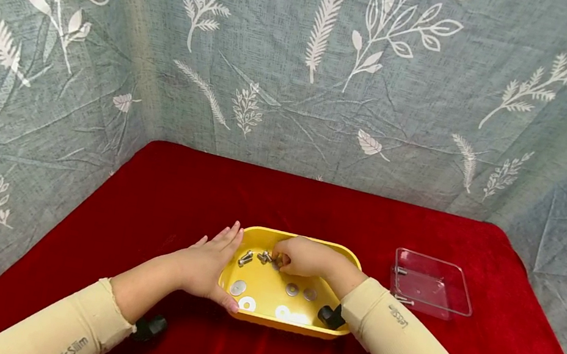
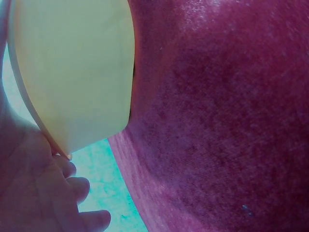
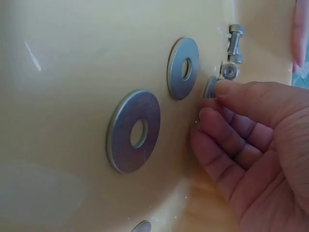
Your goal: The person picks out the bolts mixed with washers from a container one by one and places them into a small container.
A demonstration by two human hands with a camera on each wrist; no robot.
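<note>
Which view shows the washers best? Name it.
The right wrist view: two washers lie large and sharp on the yellow tray, beside the right hand. The head view shows them small on the tray floor. The left wrist view shows only the tray's outside, no washers.

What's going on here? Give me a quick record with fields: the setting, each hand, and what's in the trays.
Setting: red cloth, leaf-print curtain behind
Yellow tray: washers, bolts
Left hand: fingers straight, resting against the yellow tray's left side
Right hand: inside the tray, fingers curled on a small metal part
Clear tray: right of the yellow one, a couple of bolts inside
</note>
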